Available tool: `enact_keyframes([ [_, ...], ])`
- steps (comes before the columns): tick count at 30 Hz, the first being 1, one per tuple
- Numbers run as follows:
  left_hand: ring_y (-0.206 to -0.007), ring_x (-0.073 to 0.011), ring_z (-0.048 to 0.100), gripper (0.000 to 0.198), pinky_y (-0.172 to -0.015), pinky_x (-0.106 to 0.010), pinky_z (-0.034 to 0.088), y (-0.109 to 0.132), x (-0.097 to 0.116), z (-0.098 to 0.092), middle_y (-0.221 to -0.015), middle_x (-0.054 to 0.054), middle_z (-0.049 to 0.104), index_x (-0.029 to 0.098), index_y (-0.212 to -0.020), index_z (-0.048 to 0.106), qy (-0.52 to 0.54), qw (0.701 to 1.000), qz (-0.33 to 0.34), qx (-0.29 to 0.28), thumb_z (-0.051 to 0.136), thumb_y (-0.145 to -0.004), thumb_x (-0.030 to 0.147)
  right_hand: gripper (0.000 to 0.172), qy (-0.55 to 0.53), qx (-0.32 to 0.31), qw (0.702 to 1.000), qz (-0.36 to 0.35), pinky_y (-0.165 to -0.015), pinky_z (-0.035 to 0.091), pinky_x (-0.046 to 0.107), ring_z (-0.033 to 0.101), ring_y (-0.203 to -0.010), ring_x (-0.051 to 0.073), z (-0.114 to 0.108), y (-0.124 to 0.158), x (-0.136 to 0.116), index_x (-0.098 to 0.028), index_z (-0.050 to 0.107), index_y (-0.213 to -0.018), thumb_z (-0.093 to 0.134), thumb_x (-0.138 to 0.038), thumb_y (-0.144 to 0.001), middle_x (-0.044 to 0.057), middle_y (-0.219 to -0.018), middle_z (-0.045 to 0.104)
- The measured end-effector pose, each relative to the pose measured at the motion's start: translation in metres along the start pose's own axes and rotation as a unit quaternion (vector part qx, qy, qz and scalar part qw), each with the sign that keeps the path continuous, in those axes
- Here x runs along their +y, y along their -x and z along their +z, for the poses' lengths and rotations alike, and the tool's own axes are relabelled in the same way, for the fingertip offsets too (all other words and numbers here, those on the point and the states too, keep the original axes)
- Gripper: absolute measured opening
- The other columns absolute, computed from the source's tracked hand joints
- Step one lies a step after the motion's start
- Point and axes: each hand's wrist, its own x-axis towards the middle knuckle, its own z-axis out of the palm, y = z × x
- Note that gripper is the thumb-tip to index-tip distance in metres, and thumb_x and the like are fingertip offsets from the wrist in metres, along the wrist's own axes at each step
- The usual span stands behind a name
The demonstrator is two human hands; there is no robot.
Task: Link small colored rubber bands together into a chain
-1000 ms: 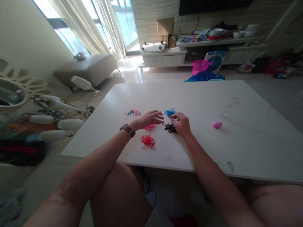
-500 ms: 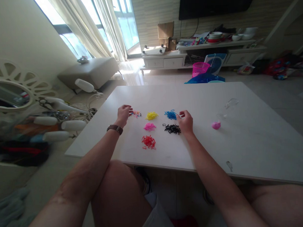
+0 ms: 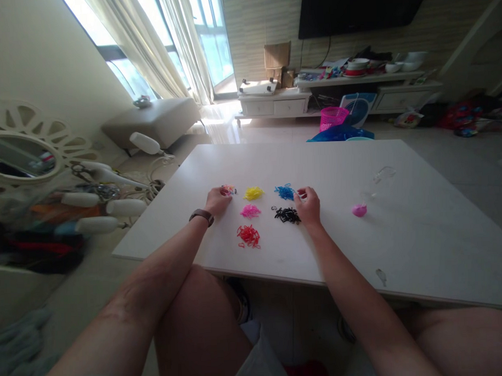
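Small rubber bands lie in colour piles on the white table (image 3: 344, 250). My left hand (image 3: 219, 201) reaches down at the small mixed-colour pile (image 3: 229, 190); its fingers are drawn together and partly cover the bands. To its right are the yellow pile (image 3: 253, 193), the pink pile (image 3: 250, 211) and the red pile (image 3: 248, 237). My right hand (image 3: 308, 204) rests at the right edge of the blue pile (image 3: 284, 192), thumb and forefinger closed around what looks like a blue rubber band. Just below lies the black pile (image 3: 287, 214).
A pink lump (image 3: 359, 210) and a clear plastic piece (image 3: 384, 174) lie on the right of the table. A small clear scrap (image 3: 381, 277) is near the front edge. Beyond the table stand a pink basket (image 3: 333, 118) and a low cabinet (image 3: 272, 102).
My left hand has moved right and toward me, its fingers now lower over the mixed pile. My right hand stays by the blue bands. The view has shifted slightly.
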Motion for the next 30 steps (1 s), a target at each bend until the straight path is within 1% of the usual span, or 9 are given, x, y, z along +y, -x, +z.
enact_keyframes([
  [3, -0.087, -0.0223, 0.068, 0.023, -0.078, -0.027, 0.050, -0.003, 0.001, 0.004, -0.096, -0.012, 0.076, 0.014, -0.091, 0.077, -0.014, 1.000, 0.004, 0.013, 0.073, -0.070, 0.021, 0.009, -0.002, 0.000, 1.000, -0.001, -0.077, 0.047, 0.036, 0.056, -0.077, 0.020, 0.000, 0.000, 0.001, -0.022, 0.058, -0.085, 0.057, -0.031, -0.086, 0.004, -0.087, 0.063],
  [7, -0.086, -0.0212, 0.069, 0.016, -0.078, -0.027, 0.049, -0.006, 0.000, 0.005, -0.093, -0.012, 0.077, 0.012, -0.087, 0.077, 0.004, 1.000, -0.006, 0.027, 0.073, -0.074, 0.020, 0.008, -0.007, 0.000, 1.000, 0.000, -0.077, 0.047, 0.036, 0.056, -0.077, 0.021, -0.001, 0.000, 0.000, -0.022, 0.058, -0.085, 0.056, -0.030, -0.086, 0.005, -0.086, 0.062],
  [13, -0.086, -0.0197, 0.069, 0.018, -0.076, -0.026, 0.049, -0.008, -0.002, -0.002, -0.095, -0.012, 0.077, 0.012, -0.092, 0.078, 0.034, 0.998, -0.027, 0.053, 0.070, -0.078, 0.019, 0.007, -0.007, 0.000, 1.000, 0.005, -0.078, 0.047, 0.036, 0.056, -0.077, 0.021, -0.002, 0.001, -0.001, -0.022, 0.057, -0.083, 0.053, -0.028, -0.086, 0.004, -0.085, 0.062],
  [16, -0.083, -0.0191, 0.069, 0.019, -0.076, -0.025, 0.050, -0.006, -0.002, -0.002, -0.095, -0.012, 0.077, 0.013, -0.094, 0.077, 0.038, 0.998, -0.014, 0.049, 0.069, -0.077, 0.019, 0.008, -0.007, -0.001, 1.000, 0.002, -0.078, 0.047, 0.037, 0.056, -0.077, 0.021, -0.002, 0.001, -0.001, -0.022, 0.057, -0.082, 0.053, -0.027, -0.086, 0.004, -0.084, 0.062],
  [21, -0.087, -0.0206, 0.069, 0.021, -0.078, -0.027, 0.050, -0.005, -0.002, 0.005, -0.098, -0.013, 0.077, 0.012, -0.094, 0.077, -0.005, 0.999, 0.018, 0.026, 0.071, -0.078, 0.024, 0.007, -0.004, -0.006, 1.000, -0.004, -0.078, 0.046, 0.037, 0.056, -0.076, 0.021, -0.001, 0.001, -0.001, -0.022, 0.058, -0.082, 0.054, -0.027, -0.085, 0.004, -0.083, 0.061],
  [26, -0.092, -0.0218, 0.070, 0.022, -0.083, -0.027, 0.050, -0.010, -0.003, 0.013, -0.100, -0.012, 0.077, 0.013, -0.093, 0.078, -0.043, 0.998, 0.007, 0.034, 0.072, -0.079, 0.029, 0.007, 0.001, -0.007, 1.000, 0.001, -0.078, 0.046, 0.036, 0.056, -0.077, 0.020, -0.001, 0.002, -0.002, -0.022, 0.058, -0.080, 0.053, -0.025, -0.085, 0.004, -0.083, 0.061],
  [30, -0.095, -0.0226, 0.071, 0.019, -0.086, -0.028, 0.050, -0.012, -0.001, 0.016, -0.099, -0.013, 0.078, 0.014, -0.093, 0.079, -0.045, 0.998, 0.001, 0.039, 0.069, -0.081, 0.024, 0.007, 0.002, -0.003, 1.000, 0.002, -0.078, 0.046, 0.036, 0.056, -0.076, 0.020, -0.001, 0.003, -0.001, -0.022, 0.058, -0.079, 0.053, -0.025, -0.084, 0.004, -0.082, 0.061],
])
